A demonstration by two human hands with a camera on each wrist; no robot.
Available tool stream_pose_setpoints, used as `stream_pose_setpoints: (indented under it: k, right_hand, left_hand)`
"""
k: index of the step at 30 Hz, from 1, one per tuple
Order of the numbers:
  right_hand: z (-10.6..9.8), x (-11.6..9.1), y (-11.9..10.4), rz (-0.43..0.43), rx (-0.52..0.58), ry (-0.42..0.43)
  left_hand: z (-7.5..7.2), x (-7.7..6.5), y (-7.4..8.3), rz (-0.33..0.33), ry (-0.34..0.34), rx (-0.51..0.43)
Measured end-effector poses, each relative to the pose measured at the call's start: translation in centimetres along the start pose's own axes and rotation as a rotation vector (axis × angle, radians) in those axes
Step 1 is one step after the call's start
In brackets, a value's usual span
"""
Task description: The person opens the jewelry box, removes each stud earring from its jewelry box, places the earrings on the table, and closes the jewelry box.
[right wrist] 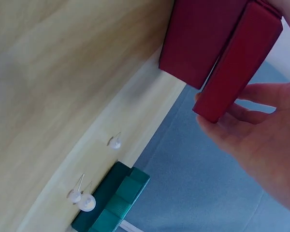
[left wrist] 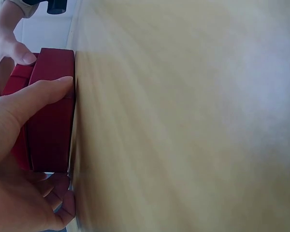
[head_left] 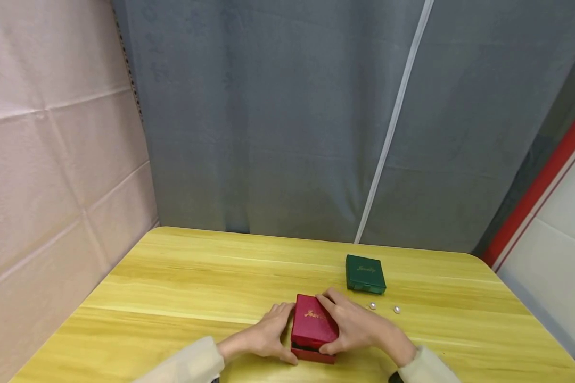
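A red jewelry box with gold lettering on its lid (head_left: 310,330) stands at the front middle of the table. The lid sits slightly raised and tilted, and a dark gap shows above the box base (head_left: 312,355) at the near side. My left hand (head_left: 267,334) holds the base from the left, its thumb lying along the red side in the left wrist view. From the right, my right hand (head_left: 356,323) grips the lid, thumb at the near edge and fingers at the far edge. The inside of the box is hidden.
A closed green jewelry box (head_left: 366,273) lies behind and to the right. Small pearl-like earrings (head_left: 372,306) lie on the wooden table (head_left: 196,271) in front of it; the right wrist view shows three such white pieces (right wrist: 87,202). A grey curtain (head_left: 268,133) hangs behind the table.
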State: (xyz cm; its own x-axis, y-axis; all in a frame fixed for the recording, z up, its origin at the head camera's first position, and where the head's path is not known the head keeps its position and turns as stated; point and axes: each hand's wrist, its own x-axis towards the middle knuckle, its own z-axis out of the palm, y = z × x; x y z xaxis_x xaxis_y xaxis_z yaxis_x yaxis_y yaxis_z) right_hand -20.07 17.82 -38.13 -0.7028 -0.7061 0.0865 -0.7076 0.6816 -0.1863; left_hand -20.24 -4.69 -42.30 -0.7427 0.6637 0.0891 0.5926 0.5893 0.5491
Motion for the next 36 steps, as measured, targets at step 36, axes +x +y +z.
stream_pose_setpoints:
  k: [36]
  right_hand:
    - [-0.1, -0.5, -1.3, 0.020, -0.055, -0.019]
  left_hand:
    - [0.1, 0.2, -0.1, -0.004, 0.029, -0.012]
